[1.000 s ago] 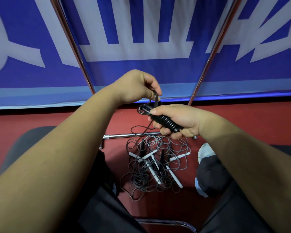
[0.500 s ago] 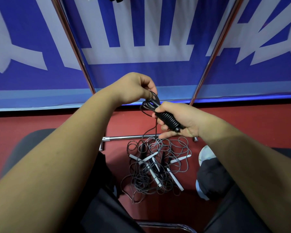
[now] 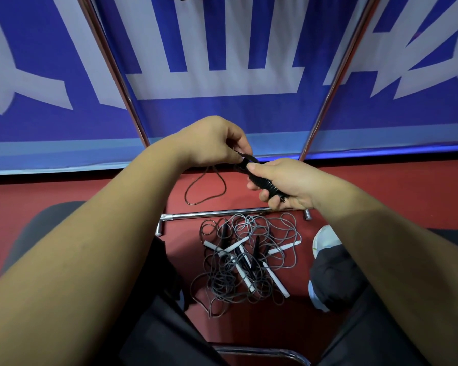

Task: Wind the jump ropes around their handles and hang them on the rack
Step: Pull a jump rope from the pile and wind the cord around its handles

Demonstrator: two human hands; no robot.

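- The floor (image 3: pixel 397 188) is dark red and smooth, and it runs back to a wall.
- A blue banner (image 3: pixel 222 114) with large white shapes covers that wall, with a pale blue strip along its foot.
- Two chrome rack poles (image 3: pixel 111 62) slant up across the banner, and a chrome base bar (image 3: pixel 214 214) lies on the floor between them.
- The right hand (image 3: pixel 288 180) has its fingers curled round the black handles (image 3: pixel 266 184), wrapped in black cord, above the base bar.
- The left hand (image 3: pixel 212 142) pinches the cord at the handles' upper end, and a loose loop (image 3: pixel 205 188) hangs below it.
- A tangled pile of grey jump ropes (image 3: pixel 246 262) with white and black handles lies on the floor just in front of the base bar, between the person's legs.
- A white shoe (image 3: pixel 324 240) rests just right of the pile.
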